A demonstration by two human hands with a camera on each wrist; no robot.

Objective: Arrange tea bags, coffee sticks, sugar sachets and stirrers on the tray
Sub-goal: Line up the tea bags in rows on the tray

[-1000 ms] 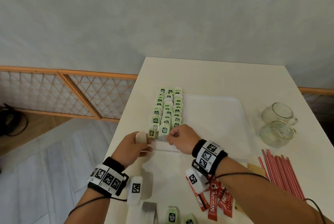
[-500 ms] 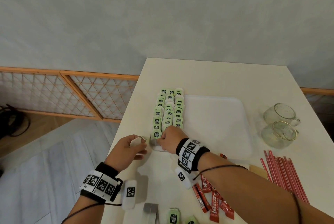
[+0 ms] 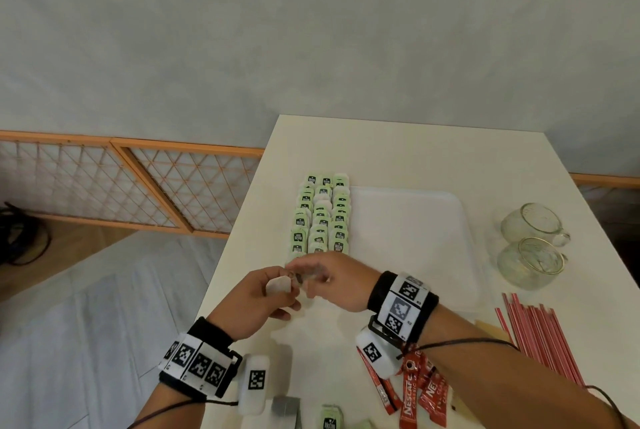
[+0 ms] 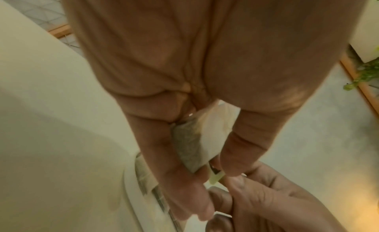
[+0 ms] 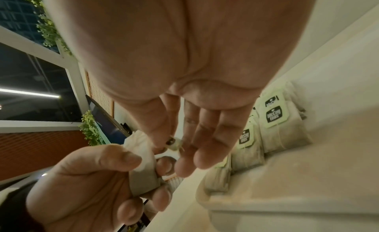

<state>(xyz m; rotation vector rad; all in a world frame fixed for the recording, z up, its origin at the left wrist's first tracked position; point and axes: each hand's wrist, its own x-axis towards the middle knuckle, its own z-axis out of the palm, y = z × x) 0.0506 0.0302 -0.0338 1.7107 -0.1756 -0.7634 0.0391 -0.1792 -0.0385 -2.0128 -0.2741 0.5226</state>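
Observation:
A white tray [image 3: 408, 221] lies on the table, and three columns of green-tagged tea bags [image 3: 322, 217] fill its left side. Just in front of the tray's near left corner my left hand [image 3: 284, 290] grips one more tea bag [image 3: 278, 285] between thumb and fingers. In the left wrist view this tea bag [image 4: 190, 148] lies along my fingers. My right hand [image 3: 304, 278] meets the left and pinches the bag's small green tag [image 5: 173, 143] between thumb and forefinger. The right wrist view shows the laid tea bags [image 5: 274, 118] just inside the tray rim [image 5: 266, 203].
Red stirrers [image 3: 540, 335] lie at the right under my right forearm, beside a brown sachet [image 3: 490, 328]. Red coffee sticks [image 3: 422, 401] and loose tea bags [image 3: 330, 420] sit near the table's front edge. Two glass cups [image 3: 530, 262] stand right of the tray. The table's left edge is close to my left hand.
My right hand has come back from the tray's near left corner to my left hand and now pinches the tag of the tea bag held there.

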